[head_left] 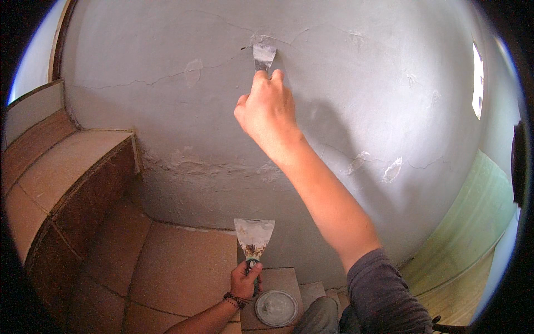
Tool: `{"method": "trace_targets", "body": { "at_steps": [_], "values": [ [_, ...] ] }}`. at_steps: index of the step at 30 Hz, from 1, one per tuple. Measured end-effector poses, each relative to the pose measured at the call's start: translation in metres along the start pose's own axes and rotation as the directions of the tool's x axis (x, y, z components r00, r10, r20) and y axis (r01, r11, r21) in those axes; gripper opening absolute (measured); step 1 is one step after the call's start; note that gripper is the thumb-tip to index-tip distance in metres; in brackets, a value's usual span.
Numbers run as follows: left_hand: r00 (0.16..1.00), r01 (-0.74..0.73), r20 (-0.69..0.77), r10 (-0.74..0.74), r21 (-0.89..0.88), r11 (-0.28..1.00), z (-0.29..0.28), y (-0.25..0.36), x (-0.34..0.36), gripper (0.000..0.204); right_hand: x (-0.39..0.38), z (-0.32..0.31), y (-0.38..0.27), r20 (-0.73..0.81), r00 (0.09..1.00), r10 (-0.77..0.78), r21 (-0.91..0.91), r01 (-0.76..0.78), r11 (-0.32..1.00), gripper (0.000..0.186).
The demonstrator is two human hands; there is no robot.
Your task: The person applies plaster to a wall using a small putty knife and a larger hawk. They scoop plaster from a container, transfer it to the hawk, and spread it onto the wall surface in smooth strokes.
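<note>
My right hand (268, 108) is raised to the grey wall (194, 122), fingers closed round the grip of a putty knife (264, 54). That blade lies at or very near the wall, just below a whitish rough patch (262, 39) on a thin crack. Lower down, my left hand (245, 281) grips a second, wider putty knife (254, 234) by its dark handle, blade pointing up. Brownish and white residue covers part of the wider blade. Beside my left hand is a round grey lid or tub (276, 308); which of these, I cannot tell.
Brown tiled steps (92, 161) rise at the left against the wall. Several pale patches, one a white chipped spot (392, 170), and long cracks mark the wall. A greenish translucent panel (461, 222) leans at the right. My knee (320, 317) shows at the bottom.
</note>
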State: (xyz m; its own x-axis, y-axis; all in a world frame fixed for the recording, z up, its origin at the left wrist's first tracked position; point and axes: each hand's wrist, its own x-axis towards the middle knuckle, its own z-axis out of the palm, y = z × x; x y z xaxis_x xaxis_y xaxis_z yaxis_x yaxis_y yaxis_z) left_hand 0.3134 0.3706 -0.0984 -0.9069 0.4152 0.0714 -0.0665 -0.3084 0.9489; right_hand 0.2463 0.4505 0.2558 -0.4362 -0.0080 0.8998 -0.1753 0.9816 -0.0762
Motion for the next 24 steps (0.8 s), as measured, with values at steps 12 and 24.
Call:
{"method": "trace_targets", "body": {
  "at_steps": [12,24],
  "values": [
    [1.000,-0.010,-0.026,0.010,-0.020,1.000,0.003,0.001,-0.002,0.021,-0.023,0.022,0.052,-0.142,0.901,-0.409,-0.046,0.407,0.912,0.041],
    [0.997,0.046,-0.055,-0.047,-0.019,0.999,0.007,0.010,-0.009,0.022,-0.016,0.040,0.090,-0.095,0.915,-0.392,-0.162,0.374,0.913,0.039]
  ]
}}
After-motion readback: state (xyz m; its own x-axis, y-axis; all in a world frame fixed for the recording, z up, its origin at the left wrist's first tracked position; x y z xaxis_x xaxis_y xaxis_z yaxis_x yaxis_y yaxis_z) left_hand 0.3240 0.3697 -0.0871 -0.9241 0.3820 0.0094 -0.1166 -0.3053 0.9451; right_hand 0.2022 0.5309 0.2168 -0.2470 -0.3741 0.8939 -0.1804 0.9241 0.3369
